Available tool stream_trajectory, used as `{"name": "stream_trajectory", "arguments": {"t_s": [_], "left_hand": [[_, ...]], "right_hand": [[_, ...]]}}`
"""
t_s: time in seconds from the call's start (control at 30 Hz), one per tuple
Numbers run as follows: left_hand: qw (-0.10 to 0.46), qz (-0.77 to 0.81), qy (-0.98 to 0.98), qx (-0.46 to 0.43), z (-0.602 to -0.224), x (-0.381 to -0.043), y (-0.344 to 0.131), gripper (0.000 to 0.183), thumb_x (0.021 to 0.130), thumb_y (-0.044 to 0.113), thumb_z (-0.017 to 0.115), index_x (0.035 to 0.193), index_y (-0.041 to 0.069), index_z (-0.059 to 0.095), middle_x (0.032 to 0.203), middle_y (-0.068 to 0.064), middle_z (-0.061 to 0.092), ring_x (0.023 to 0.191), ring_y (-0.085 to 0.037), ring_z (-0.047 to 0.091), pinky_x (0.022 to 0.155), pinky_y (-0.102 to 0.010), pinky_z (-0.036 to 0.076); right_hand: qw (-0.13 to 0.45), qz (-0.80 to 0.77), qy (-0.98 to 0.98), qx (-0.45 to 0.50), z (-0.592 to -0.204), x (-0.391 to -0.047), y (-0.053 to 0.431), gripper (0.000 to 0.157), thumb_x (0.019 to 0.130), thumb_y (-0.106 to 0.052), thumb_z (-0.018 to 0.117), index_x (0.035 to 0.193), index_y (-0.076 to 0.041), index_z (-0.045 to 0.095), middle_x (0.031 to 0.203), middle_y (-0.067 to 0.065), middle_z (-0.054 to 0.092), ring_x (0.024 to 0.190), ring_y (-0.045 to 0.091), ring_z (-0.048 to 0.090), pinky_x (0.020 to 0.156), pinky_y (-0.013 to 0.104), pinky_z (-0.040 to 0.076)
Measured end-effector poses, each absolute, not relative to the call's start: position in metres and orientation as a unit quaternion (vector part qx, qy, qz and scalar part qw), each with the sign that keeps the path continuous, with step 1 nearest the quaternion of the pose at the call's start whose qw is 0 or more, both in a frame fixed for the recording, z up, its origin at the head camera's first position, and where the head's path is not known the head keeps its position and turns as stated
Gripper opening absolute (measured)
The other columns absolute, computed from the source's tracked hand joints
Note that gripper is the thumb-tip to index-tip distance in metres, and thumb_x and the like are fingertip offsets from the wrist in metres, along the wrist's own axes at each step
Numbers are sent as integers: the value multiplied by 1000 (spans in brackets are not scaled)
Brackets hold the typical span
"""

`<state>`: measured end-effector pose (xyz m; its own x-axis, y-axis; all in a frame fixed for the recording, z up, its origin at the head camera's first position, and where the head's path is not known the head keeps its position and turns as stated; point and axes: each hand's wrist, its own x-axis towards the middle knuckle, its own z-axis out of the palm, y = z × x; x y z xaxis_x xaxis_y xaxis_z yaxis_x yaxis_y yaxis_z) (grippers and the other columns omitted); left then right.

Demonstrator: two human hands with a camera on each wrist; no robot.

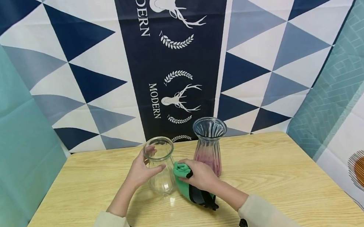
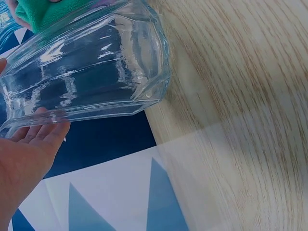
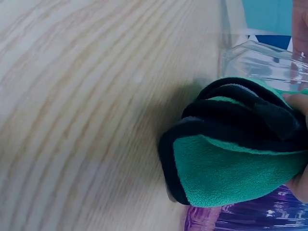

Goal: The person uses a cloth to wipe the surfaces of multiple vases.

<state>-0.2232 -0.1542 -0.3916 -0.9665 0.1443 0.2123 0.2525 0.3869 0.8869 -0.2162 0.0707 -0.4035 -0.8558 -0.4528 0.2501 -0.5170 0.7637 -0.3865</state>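
My left hand [image 1: 142, 170] grips a clear glass vase [image 1: 164, 180] near its neck, with the thumb on the near side and the fingers round the far side. The vase stands on the table with its wide rim up; its faceted wall fills the left wrist view. In my right hand [image 1: 202, 175] is a bunched green cloth [image 1: 184, 188] with black edging, held against or close beside the clear vase's right side. Folded layers of this cloth [image 3: 226, 173] hang below the fingers in the right wrist view.
A ribbed glass vase [image 1: 207, 151], bluish at the top and pink at the base, stands just behind the right hand. The wooden table [image 1: 270, 193] ends at a patterned backdrop [image 1: 105, 81]. Teal curtain [image 1: 13, 127] hangs along the left side.
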Motion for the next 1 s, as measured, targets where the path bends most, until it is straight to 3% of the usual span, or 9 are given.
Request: {"name": "stream_trajectory", "arguments": {"t_s": [0.43,1.0], "left_hand": [[45,-545,-828,-123,-390,-222,-154,70,75,17,76,136,7,42,134,-17,52,129,-30,46,106,-51,38],[43,-550,-823,-133,-390,-221,-155,75,76,15,76,138,4,35,134,-18,51,129,-31,44,107,-53,36]], "right_hand": [[157,274,-912,263,-380,-217,65,53,76,-25,78,125,-20,56,110,4,68,97,21,65,80,39,54],[107,252,-927,258,-391,-216,67,51,79,-29,75,126,-20,56,114,4,67,97,22,65,79,39,54]]}}
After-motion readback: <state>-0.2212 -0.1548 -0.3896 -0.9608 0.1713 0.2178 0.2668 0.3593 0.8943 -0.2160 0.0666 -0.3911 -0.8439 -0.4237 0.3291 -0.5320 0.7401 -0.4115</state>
